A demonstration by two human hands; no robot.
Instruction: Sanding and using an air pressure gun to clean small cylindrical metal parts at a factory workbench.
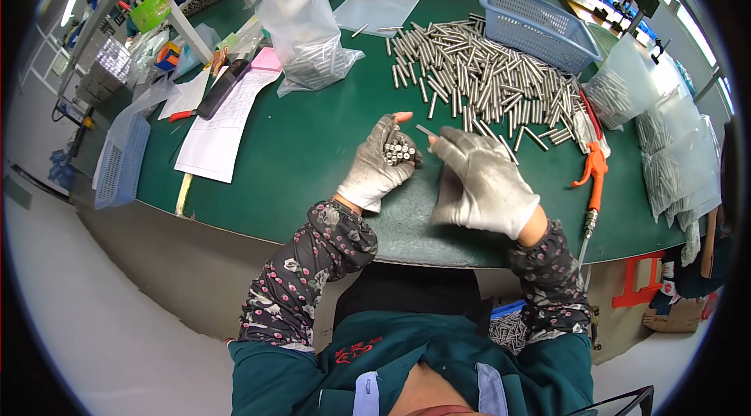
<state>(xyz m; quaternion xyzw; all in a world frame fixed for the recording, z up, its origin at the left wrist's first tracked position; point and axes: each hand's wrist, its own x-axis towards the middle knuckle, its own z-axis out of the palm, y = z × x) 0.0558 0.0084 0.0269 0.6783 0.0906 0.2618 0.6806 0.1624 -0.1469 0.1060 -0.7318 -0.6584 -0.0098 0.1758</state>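
Holding a bundle of metal pins [400, 152] and a single pin [425, 131] on the near side of a loose pile of pins [489, 76], over the green table [270, 197].
With the gloved left hand [372, 166], curled tight, clasps the bundle near the pile's left end; with the gloved right hand [485, 181], nearly closed, pinches the single pin. Behind the pile, a blue basket [522, 34]; near the pile's right end, an orange air gun [597, 170].

Cannot see shafts of bundled metal pins [399, 152], enclosed by gloved left hand [374, 169], or rear end of single pin [425, 130], covered by gloved right hand [486, 181]. Cannot read fine print on paper sheet [217, 138]. Cannot view eyeglasses [646, 396] whole; cut off by lower edge.
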